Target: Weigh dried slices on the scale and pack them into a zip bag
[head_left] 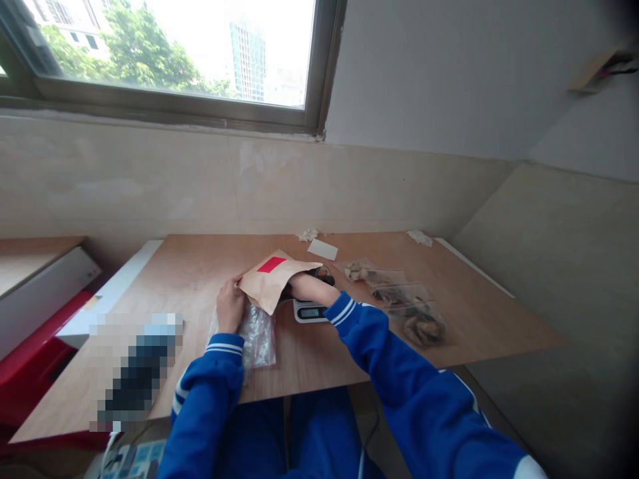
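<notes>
And we're live at a plywood desk under a window, with two blue-sleeved arms right in the thick of it! One kraft paper envelope, a single red label on its face, sits between the two hands, held above the desk and tilted over one digital scale. The left hand has the envelope's near corner, its fingers pinched on the paper edge, and just beneath that hand lies one crinkled clear plastic bag. The right hand disappears into the envelope's mouth, the bare forearm running out to a striped blue cuff. The paper hides that hand, so we can't tell whether the grip is clenched or open!

Over to the right, three clear bags overlap in a row, with brown dried pieces inside. Past the envelope, there's one white card and two crumpled white scraps at the far edge of the desk. A dark object peeks out behind the envelope, too hidden to name, and on the left one object is blurred beyond recognition!
</notes>
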`<state>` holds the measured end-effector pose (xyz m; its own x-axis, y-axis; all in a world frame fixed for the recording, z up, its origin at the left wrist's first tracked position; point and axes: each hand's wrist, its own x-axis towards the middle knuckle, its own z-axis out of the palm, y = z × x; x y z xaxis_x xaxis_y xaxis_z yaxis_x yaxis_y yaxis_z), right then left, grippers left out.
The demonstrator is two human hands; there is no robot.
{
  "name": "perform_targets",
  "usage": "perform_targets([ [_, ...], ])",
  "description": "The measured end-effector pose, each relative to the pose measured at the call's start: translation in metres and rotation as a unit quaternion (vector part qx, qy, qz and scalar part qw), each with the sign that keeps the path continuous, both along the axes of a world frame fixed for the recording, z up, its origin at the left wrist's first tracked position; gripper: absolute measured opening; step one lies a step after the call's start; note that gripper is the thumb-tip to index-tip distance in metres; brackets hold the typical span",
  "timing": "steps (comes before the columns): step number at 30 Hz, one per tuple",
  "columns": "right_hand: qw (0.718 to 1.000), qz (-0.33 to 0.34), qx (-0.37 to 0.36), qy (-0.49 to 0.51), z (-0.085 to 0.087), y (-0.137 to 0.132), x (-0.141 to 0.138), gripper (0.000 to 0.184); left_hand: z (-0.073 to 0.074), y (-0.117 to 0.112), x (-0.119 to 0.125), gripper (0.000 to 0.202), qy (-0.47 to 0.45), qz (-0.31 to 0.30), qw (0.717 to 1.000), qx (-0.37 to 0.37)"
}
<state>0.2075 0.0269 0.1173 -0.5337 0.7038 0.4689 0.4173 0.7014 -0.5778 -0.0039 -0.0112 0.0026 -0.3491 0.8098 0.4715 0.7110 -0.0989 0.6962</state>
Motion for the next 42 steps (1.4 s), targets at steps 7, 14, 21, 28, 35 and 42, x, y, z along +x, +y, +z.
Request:
perform_targets([
  [7,0.987,0.148,0.012,-0.068,0.036,-0.032,0.034,0.044,0.001,-0.002,0.001,0.034,-0.003,0.002,1.0,-0.005],
  [14,0.986,0.019,-0.059,0.154,0.043,-0.057,0.072,0.021,-0.002,-0.002,0.0,0.038,0.014,0.002,1.0,-0.012],
  [21,0.915,-0.105,-0.176,0.348,-0.004,-0.036,0.118,0.034,-0.008,0.003,-0.004,0.034,0.05,0.036,0.996,-0.066],
  [28,0.87,-0.176,-0.294,0.355,-0.061,-0.025,0.146,0.017,-0.011,0.005,-0.006,0.036,0.048,0.047,0.994,-0.087],
  [35,0.97,-0.164,-0.167,0.069,-0.068,-0.029,0.132,0.029,-0.01,0.005,-0.007,0.034,0.049,0.042,0.994,-0.083],
  [42,0.982,-0.156,-0.048,-0.095,-0.077,-0.03,0.119,0.03,-0.01,0.005,-0.008,0.033,0.044,0.036,0.995,-0.082],
])
